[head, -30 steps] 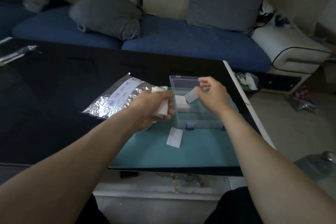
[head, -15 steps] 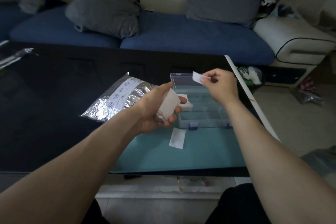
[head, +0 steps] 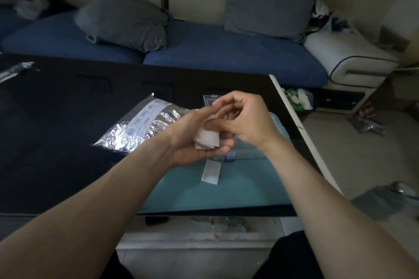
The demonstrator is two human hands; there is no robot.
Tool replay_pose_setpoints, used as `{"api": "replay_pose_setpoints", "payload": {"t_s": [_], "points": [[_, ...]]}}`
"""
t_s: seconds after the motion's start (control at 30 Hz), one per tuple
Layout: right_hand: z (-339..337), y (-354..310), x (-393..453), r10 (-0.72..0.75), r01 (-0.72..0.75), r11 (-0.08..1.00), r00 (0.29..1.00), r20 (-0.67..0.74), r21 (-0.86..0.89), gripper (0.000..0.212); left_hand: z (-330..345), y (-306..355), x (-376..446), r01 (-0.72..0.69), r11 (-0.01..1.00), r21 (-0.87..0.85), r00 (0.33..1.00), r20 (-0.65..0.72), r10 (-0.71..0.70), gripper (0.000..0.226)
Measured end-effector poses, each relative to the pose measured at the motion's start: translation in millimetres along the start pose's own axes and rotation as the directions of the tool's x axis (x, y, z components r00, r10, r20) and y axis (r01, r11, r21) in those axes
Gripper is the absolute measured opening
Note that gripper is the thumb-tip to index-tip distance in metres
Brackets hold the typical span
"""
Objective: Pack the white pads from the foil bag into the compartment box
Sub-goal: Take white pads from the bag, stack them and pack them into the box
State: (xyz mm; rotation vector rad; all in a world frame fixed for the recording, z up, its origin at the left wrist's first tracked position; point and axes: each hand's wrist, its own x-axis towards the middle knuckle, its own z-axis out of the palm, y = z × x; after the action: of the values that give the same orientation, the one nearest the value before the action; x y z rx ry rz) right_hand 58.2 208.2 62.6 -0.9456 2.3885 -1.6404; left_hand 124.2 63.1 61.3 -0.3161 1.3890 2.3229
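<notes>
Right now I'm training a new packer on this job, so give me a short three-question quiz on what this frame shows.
1. True or false: the left hand holds a bunch of white pads.
2. Where does the loose white strip lie? A) inside the foil bag B) on the teal mat in front of the box C) on the sofa
3. Fill in: the right hand reaches toward the pads in the ____ hand.

Key: 1 true; 2 B; 3 left.
</notes>
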Motion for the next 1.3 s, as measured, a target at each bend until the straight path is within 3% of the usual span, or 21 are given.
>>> {"api": "replay_pose_setpoints", "payload": {"t_s": [0.1, 0.17, 0.23, 0.3, 0.37, 0.43, 0.47, 0.5, 0.6, 0.7, 0.77, 0.87, 1.0, 1.1, 1.17, 1.23, 1.3], "points": [[-0.1, 5.9, 2.6, 0.05, -0.051, 0.992, 0.999, -0.009, -0.119, 0.041, 2.2, -5.6, 1.8, -0.026, 0.998, 0.048, 0.986, -0.163, 0.034, 0.031], [-5.5, 10.2, -1.5, 0.239, -0.223, 0.965, 0.964, 0.115, -0.136, 0.04, 0.4, -10.5, 5.8, -0.04, 0.997, 0.073, 0.96, -0.274, 0.059, 0.023], [-5.9, 14.8, -8.0, 0.391, -0.339, 0.916, 0.873, 0.292, -0.213, 0.036, -4.8, -15.5, 9.2, -0.05, 0.979, 0.199, 0.916, -0.382, 0.125, 0.015], [2.7, 15.8, -15.7, 0.47, -0.315, 0.866, 0.777, 0.418, -0.388, 0.029, -7.9, -19.3, 10.8, -0.029, 0.953, 0.301, 0.897, -0.414, 0.158, 0.014], [18.2, 14.1, -23.6, 0.518, -0.188, 0.783, 0.726, 0.453, -0.593, 0.03, -10.1, -21.5, 11.2, -0.005, 0.937, 0.35, 0.895, -0.416, 0.161, 0.014], [36.5, 12.3, -31.4, 0.484, -0.018, 0.684, 0.76, 0.435, -0.73, 0.039, -13.9, -21.7, 10.8, -0.011, 0.932, 0.362, 0.885, -0.431, 0.177, 0.009], [44.3, 13.7, -33.4, 0.444, 0.012, 0.656, 0.803, 0.399, -0.755, 0.034, -15.9, -21.8, 10.6, -0.017, 0.936, 0.353, 0.885, -0.43, 0.178, 0.01], [49.0, 15.7, -35.0, 0.412, 0.005, 0.655, 0.836, 0.363, -0.755, 0.02, -17.5, -21.6, 10.1, -0.017, 0.939, 0.343, 0.888, -0.426, 0.172, 0.012], [49.8, 26.7, -37.5, 0.384, -0.018, 0.669, 0.865, 0.325, -0.743, 0.036, -17.2, -19.3, 6.4, 0.019, 0.94, 0.341, 0.895, -0.426, 0.136, 0.008], [46.5, 32.7, -44.0, 0.352, 0.006, 0.674, 0.877, 0.328, -0.739, 0.024, -15.4, -17.3, 3.5, 0.034, 0.93, 0.365, 0.901, -0.413, 0.129, 0.012], [42.0, 33.8, -48.6, 0.352, -0.023, 0.7, 0.881, 0.317, -0.713, 0.014, -13.6, -17.2, 2.9, 0.042, 0.93, 0.366, 0.908, -0.402, 0.117, 0.011], [22.8, 26.1, -47.8, 0.425, -0.231, 0.811, 0.863, 0.272, -0.537, 0.013, -11.4, -18.2, 3.9, 0.025, 0.936, 0.35, 0.905, -0.406, 0.127, 0.009], [-11.3, 17.8, -43.1, 0.409, -0.394, 0.882, 0.912, 0.006, -0.258, 0.013, -4.7, -16.6, 5.8, -0.098, 0.966, 0.237, 0.862, -0.464, 0.202, 0.012], [-17.6, 8.6, -45.3, 0.327, -0.315, 0.945, 0.926, -0.19, 0.091, 0.004, -0.8, -15.8, 4.9, -0.141, 0.978, 0.155, 0.858, -0.474, 0.199, 0.015], [-10.0, 1.7, -45.7, 0.301, -0.248, 0.944, 0.917, -0.263, 0.218, 0.001, 1.2, -16.1, 5.1, -0.133, 0.99, 0.053, 0.907, -0.397, 0.143, 0.027], [1.4, -1.5, -47.1, 0.25, -0.196, 0.957, 0.931, -0.267, 0.212, 0.002, 6.3, -15.4, 3.8, -0.11, 0.994, -0.027, 0.964, -0.245, 0.101, 0.041], [12.1, -5.6, -48.9, 0.195, -0.168, 0.974, 0.963, -0.186, 0.154, 0.007, 9.8, -15.0, 2.6, -0.09, 0.995, -0.04, 0.991, -0.103, 0.086, 0.05]]}}
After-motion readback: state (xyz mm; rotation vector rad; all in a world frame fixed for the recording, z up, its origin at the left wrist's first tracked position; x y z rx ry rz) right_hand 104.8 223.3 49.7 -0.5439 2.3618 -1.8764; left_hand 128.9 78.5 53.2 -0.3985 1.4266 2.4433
